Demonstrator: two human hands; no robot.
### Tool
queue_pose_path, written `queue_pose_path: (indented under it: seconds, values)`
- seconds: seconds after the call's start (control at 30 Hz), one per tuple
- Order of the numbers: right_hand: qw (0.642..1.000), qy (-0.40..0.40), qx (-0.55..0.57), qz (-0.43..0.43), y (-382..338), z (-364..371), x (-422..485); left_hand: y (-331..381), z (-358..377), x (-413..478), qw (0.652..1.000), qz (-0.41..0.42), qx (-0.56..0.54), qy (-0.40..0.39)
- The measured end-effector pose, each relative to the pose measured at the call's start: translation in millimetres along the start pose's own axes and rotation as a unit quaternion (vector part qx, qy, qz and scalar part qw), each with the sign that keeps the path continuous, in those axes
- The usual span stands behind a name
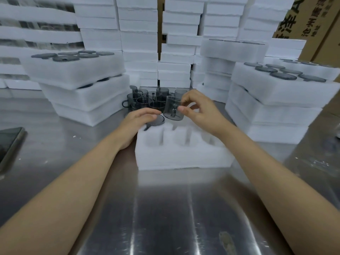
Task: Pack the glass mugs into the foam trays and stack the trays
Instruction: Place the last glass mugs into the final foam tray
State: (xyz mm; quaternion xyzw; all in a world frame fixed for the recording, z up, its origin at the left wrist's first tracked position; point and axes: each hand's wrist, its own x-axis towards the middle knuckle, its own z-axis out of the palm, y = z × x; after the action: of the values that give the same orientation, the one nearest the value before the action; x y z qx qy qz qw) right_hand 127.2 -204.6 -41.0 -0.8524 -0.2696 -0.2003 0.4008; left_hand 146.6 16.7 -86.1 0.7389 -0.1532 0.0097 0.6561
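Observation:
A white foam tray (182, 155) with round pockets lies on the steel table in front of me. One smoky glass mug (156, 120) sits upside down in its far left pocket, and my left hand (137, 124) rests on it with fingers laid flat. My right hand (196, 109) pinches a second grey glass mug (172, 108), tilted, just above the tray's far middle pocket. Behind the tray stands a cluster of several loose grey mugs (147, 100).
Stacks of filled foam trays stand at the left (79, 83) and right (279, 100), with taller foam stacks (139, 39) and cardboard boxes (312, 24) behind. A dark flat device (9, 142) lies at the table's left edge. Bare steel table (165, 218) stretches towards me.

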Motion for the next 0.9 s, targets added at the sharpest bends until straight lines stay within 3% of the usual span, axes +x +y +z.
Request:
queue_pose_path:
  seconds: [0.5,0.8,0.9]
  values:
    - [0.996,0.001,-0.080,-0.045,-5.3,-1.6,-3.7,8.2,-4.0,0.6,0.995,-0.016,0.052,-0.081]
    - [0.986,-0.093,-0.140,-0.011,-7.0,-4.0,-4.9,5.3,-2.2,-2.1,0.997,-0.014,0.005,-0.070]
    - [0.986,-0.086,-0.144,-0.018,-6.0,-3.3,-4.8,4.5,-2.4,-2.0,0.998,-0.014,0.004,-0.068]
